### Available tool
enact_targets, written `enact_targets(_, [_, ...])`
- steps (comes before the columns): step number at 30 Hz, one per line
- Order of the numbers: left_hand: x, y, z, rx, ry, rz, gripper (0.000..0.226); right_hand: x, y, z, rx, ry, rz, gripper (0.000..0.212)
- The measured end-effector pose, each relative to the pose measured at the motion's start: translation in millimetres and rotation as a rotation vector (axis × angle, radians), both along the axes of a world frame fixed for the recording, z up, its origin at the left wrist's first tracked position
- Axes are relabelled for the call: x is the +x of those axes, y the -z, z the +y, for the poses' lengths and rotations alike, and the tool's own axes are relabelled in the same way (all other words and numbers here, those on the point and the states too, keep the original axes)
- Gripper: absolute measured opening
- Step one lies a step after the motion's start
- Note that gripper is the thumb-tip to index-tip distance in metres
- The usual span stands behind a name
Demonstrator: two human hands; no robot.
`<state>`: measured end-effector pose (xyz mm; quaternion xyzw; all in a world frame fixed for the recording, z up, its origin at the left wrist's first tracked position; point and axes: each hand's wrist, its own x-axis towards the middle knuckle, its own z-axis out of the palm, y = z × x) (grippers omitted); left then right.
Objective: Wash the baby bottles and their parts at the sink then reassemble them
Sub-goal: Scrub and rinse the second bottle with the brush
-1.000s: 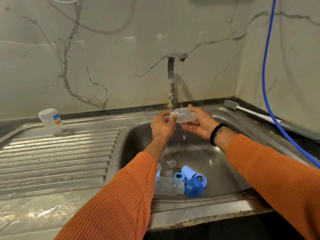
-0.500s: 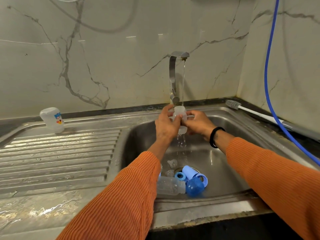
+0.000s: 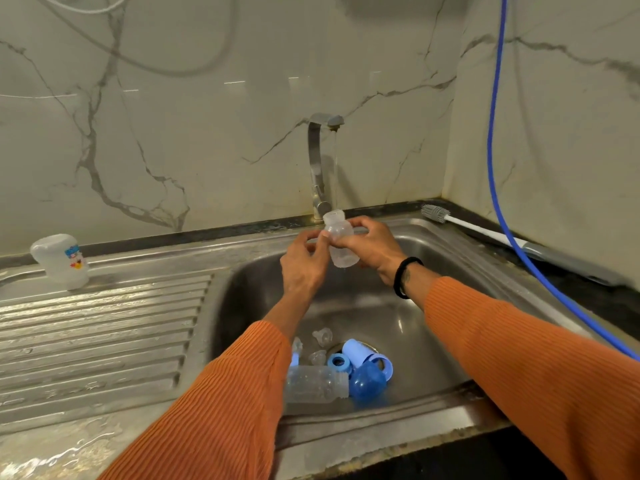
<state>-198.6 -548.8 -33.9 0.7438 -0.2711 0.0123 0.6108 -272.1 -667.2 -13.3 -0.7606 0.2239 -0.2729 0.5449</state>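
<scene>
Marble walls are backing a steel sink (image 3: 485, 358) where the right hand (image 3: 372, 252) is gripping an upright bottle (image 3: 341, 242) under running water. The left hand (image 3: 304, 263) is pinching its side. Light, stiff and probably slippery when wet, it is best gripped round the body.

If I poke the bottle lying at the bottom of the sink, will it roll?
Probably. The bottle lies on its round side, so a poke may roll it, though the blue cap beside it might stop it. It looks like empty clear plastic, so likely light, and slippery if wet.
</scene>
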Motion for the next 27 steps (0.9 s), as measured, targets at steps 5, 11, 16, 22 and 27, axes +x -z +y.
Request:
enact_targets(5, [5,3,0,-0.036,-0.055,-0.024,0.045,-2,-3,-2,-0.034,-0.034,0.026,0.05])
enact_targets(11, [0,1,0,-0.016,-0.097,0.007,0.041,-5,6,-12,-0.354,-0.092,0.276,0.059])
enact_targets(16, [2,4,1,0.029,-0.109,0.081,0.038,-6,8,-9,-0.464,-0.087,0.322,0.065])
enact_targets(22, [6,6,-1,0.057,-0.08,0.132,0.033,-4,1,0,-0.559,-0.12,0.257,0.063])
enact_targets(27, [-4,-7,8,0.082,-0.054,0.144,0.036,-4,-7,12,-0.609,-0.118,0.261,0.081])
